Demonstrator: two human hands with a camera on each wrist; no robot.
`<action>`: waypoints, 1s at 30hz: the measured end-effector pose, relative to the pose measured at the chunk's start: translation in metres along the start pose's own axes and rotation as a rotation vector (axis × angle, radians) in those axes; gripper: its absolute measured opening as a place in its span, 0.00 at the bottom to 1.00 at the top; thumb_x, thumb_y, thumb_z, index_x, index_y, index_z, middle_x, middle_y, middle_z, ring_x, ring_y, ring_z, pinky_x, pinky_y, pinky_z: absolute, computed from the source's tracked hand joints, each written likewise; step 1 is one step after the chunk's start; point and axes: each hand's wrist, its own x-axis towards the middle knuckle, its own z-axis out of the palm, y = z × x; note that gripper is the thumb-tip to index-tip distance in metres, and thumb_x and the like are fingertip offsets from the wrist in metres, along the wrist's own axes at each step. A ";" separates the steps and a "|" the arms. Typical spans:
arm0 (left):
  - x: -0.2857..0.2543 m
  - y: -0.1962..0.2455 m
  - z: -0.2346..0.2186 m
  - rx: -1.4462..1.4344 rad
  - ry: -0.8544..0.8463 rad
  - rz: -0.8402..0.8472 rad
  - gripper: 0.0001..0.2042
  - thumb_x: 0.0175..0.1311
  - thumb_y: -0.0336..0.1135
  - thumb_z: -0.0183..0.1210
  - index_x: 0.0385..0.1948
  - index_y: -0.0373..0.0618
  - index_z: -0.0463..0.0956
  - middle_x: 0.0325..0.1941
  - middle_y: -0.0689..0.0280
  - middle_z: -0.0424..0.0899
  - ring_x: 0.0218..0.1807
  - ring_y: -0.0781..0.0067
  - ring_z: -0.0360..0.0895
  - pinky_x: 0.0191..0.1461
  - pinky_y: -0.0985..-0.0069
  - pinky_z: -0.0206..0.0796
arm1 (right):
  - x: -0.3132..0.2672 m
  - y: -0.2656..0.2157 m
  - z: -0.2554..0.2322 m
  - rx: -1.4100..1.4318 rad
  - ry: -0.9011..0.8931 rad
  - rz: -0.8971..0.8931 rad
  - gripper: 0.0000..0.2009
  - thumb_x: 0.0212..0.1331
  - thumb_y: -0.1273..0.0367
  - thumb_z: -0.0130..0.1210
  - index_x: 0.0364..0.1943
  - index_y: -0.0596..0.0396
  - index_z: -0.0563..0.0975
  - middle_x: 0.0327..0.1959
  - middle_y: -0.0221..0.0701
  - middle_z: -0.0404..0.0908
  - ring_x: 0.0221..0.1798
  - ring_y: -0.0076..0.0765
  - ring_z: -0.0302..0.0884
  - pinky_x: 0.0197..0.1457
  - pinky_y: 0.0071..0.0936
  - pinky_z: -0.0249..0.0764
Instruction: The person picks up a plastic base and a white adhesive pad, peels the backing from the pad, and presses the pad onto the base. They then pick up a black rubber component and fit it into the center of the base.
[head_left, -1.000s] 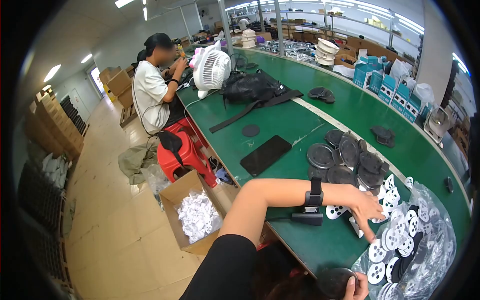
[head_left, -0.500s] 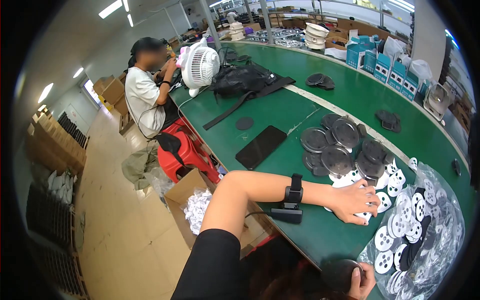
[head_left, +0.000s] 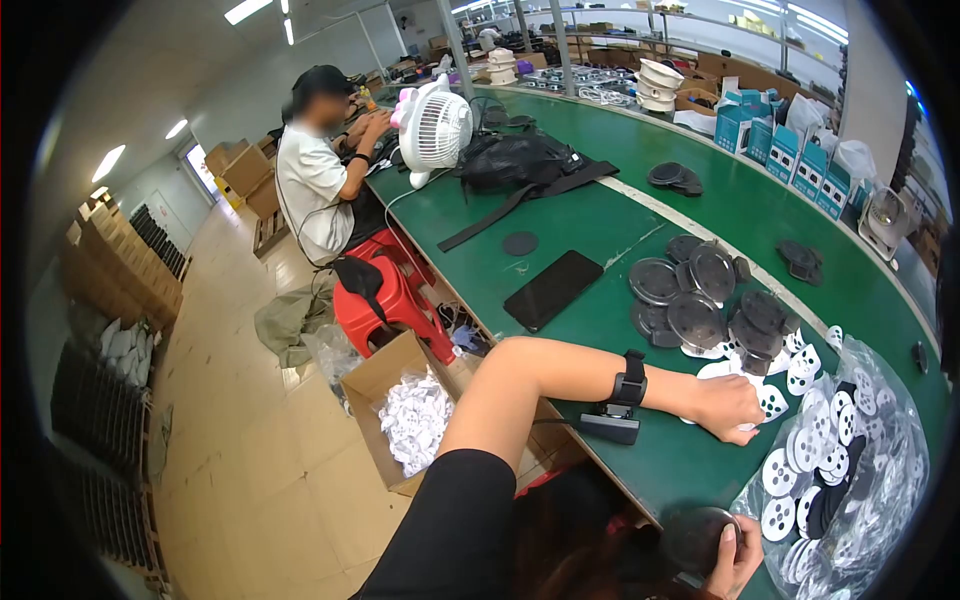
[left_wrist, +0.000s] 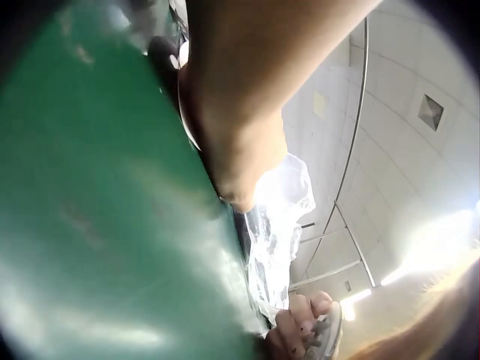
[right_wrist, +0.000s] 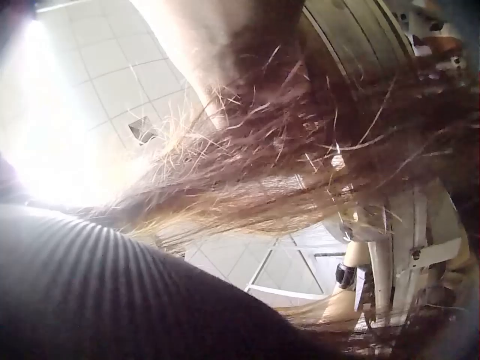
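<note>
A long green desk (head_left: 600, 230) curved away through a workshop lit by ceiling strip lights, its far side lined with teal boxes (head_left: 790, 165). The left hand (head_left: 728, 408) lay palm-down on the desk with its fingers curled over white perforated discs (head_left: 772, 402), just beside a clear plastic bag (head_left: 850, 470) holding many more of them. The right hand (head_left: 735, 560) sat low at the desk's near edge, gripping a dark round cap (head_left: 695, 540) (its wrist view showed mostly hair and ceiling). Behind the left hand was a heap of dark round covers (head_left: 700, 300), then a black phone (head_left: 553, 289) lying flat, a black bag (head_left: 515, 160) and a white desk fan (head_left: 437, 130). Another worker (head_left: 315, 175) sat by a red stool (head_left: 385, 300); a cardboard box (head_left: 400, 420) of white parts stood on the tan floor.
</note>
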 end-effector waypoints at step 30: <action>-0.158 0.086 -0.243 -0.993 1.823 -0.509 0.09 0.45 0.43 0.58 0.19 0.51 0.69 0.18 0.70 0.71 0.19 0.76 0.71 0.20 0.75 0.65 | 0.014 0.085 -0.015 -0.228 0.239 -0.443 0.10 0.56 0.71 0.55 0.36 0.68 0.76 0.38 0.45 0.76 0.35 0.39 0.74 0.42 0.31 0.72</action>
